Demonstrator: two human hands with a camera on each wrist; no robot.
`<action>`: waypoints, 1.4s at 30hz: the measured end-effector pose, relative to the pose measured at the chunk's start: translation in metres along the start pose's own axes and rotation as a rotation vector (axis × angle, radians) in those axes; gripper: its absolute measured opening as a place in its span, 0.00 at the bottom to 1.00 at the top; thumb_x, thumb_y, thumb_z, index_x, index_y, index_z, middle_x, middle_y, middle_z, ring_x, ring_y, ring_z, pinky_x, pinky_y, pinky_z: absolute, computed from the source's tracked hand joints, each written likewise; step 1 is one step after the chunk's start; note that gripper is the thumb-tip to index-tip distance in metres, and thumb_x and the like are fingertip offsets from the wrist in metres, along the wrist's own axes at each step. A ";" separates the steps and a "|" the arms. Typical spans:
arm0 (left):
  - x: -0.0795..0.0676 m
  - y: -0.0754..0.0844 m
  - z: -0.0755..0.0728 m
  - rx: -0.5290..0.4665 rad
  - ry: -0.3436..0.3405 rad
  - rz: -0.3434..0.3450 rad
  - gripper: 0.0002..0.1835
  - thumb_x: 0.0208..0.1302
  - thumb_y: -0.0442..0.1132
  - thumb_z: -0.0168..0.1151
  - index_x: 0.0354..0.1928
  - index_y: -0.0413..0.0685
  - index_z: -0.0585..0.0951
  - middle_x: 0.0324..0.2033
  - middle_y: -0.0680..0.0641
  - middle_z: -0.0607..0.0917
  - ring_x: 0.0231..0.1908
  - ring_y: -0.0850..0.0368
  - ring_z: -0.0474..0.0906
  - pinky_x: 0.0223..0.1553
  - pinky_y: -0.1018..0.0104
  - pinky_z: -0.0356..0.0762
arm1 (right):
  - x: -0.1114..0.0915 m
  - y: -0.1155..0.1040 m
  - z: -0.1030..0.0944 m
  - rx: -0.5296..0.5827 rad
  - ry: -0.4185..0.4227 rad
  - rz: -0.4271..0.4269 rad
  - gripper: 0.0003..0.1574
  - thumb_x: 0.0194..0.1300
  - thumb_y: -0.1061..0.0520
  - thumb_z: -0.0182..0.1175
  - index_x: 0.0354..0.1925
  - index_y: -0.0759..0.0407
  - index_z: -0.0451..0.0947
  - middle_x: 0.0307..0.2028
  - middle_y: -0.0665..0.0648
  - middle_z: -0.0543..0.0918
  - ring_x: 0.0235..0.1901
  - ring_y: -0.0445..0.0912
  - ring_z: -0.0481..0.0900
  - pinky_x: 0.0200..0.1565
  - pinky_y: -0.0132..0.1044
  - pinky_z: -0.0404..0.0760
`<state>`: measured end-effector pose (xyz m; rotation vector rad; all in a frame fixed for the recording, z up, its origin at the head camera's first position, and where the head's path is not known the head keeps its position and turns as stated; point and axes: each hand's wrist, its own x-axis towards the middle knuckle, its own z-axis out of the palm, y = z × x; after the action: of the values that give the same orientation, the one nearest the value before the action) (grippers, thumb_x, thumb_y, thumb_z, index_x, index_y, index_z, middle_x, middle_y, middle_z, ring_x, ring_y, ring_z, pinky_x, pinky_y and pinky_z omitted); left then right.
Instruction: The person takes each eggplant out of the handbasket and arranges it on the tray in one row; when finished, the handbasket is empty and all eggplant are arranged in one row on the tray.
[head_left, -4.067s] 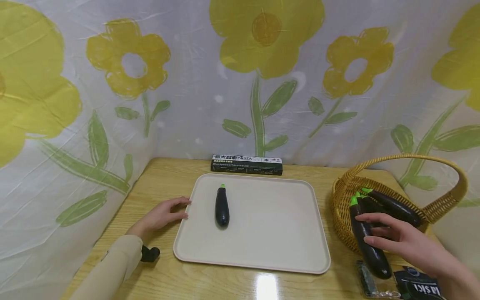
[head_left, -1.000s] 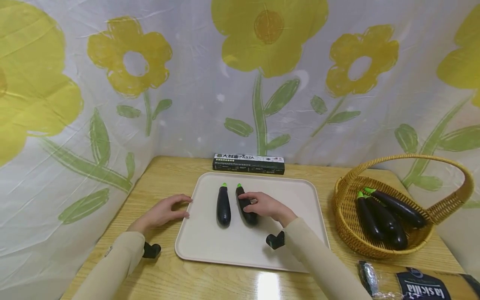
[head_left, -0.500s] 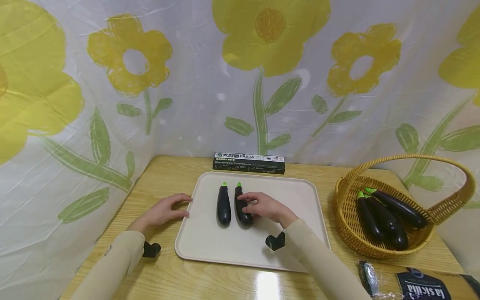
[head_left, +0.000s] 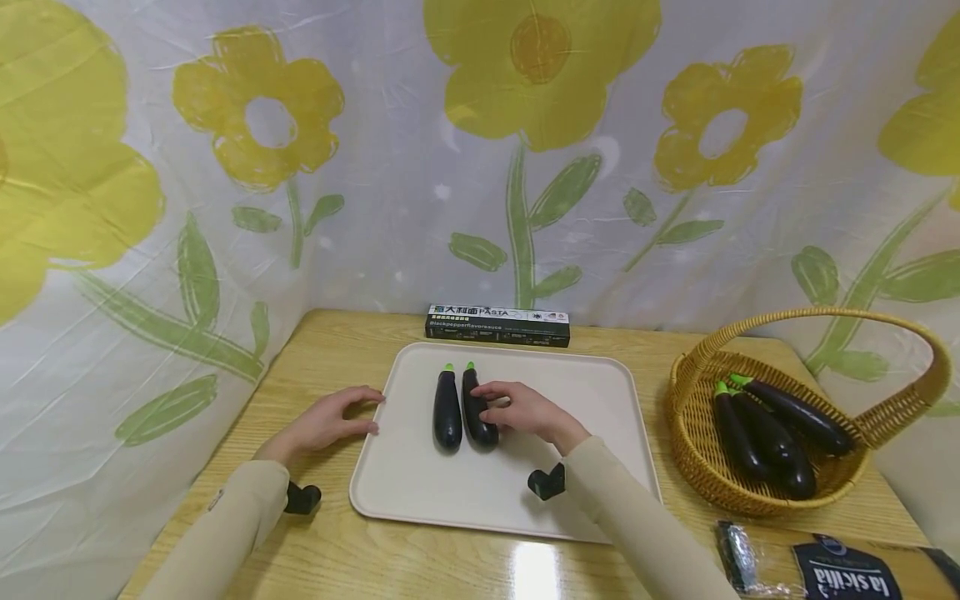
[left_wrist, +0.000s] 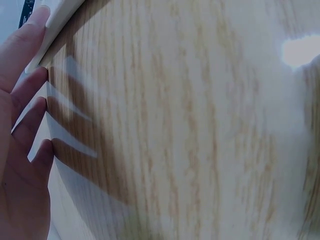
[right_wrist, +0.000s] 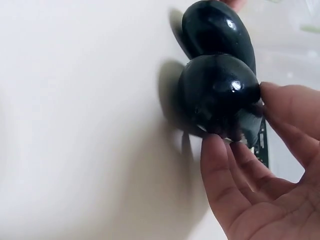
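Note:
Two dark purple eggplants with green stem ends lie side by side on a cream tray (head_left: 570,492) in the head view. My right hand (head_left: 525,412) holds the right eggplant (head_left: 477,417) between thumb and fingers. The right wrist view shows its round end (right_wrist: 217,95) against the fingertips, with the other eggplant (right_wrist: 215,27) beyond. The left eggplant (head_left: 447,412) lies a narrow gap away from it. My left hand (head_left: 330,425) rests at the tray's left edge, fingers loosely bent, fingertips touching the rim. In the left wrist view, the left hand (left_wrist: 25,115) sits beside that rim.
A wicker basket (head_left: 693,467) with a tall handle stands on the right, with several eggplants (head_left: 772,442) in it. In front of it lies a pasta packet (head_left: 847,575). A dark pasta box (head_left: 497,327) stands behind the tray. Flowered cloth hangs around the wooden table (head_left: 337,350).
My right hand has brought an eggplant from the basket to the tray. Over the last second it has slid and straightened it leftward, closer to the left one. My left hand has stayed put.

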<state>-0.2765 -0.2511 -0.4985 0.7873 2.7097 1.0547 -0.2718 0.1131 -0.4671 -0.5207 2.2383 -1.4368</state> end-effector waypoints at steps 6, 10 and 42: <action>0.000 0.000 0.000 0.001 -0.001 0.004 0.25 0.62 0.46 0.68 0.59 0.44 0.78 0.60 0.41 0.77 0.64 0.38 0.67 0.65 0.41 0.62 | 0.000 0.000 0.000 0.014 0.011 0.000 0.26 0.66 0.65 0.59 0.62 0.63 0.73 0.58 0.67 0.74 0.41 0.47 0.80 0.40 0.42 0.82; 0.000 0.000 0.000 -0.006 -0.004 0.003 0.25 0.62 0.46 0.68 0.59 0.44 0.78 0.60 0.41 0.77 0.64 0.38 0.67 0.65 0.41 0.62 | 0.002 0.002 0.000 0.024 0.019 0.001 0.27 0.65 0.64 0.60 0.62 0.63 0.73 0.58 0.67 0.75 0.44 0.49 0.80 0.40 0.41 0.83; 0.000 0.003 -0.001 -0.012 -0.015 -0.009 0.24 0.62 0.45 0.68 0.59 0.45 0.78 0.60 0.41 0.77 0.64 0.38 0.67 0.65 0.40 0.61 | 0.001 0.004 0.004 0.048 0.052 -0.023 0.24 0.66 0.65 0.60 0.60 0.63 0.75 0.57 0.66 0.76 0.52 0.55 0.79 0.43 0.39 0.83</action>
<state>-0.2752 -0.2495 -0.4959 0.7770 2.6896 1.0584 -0.2706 0.1117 -0.4727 -0.5004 2.2386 -1.5282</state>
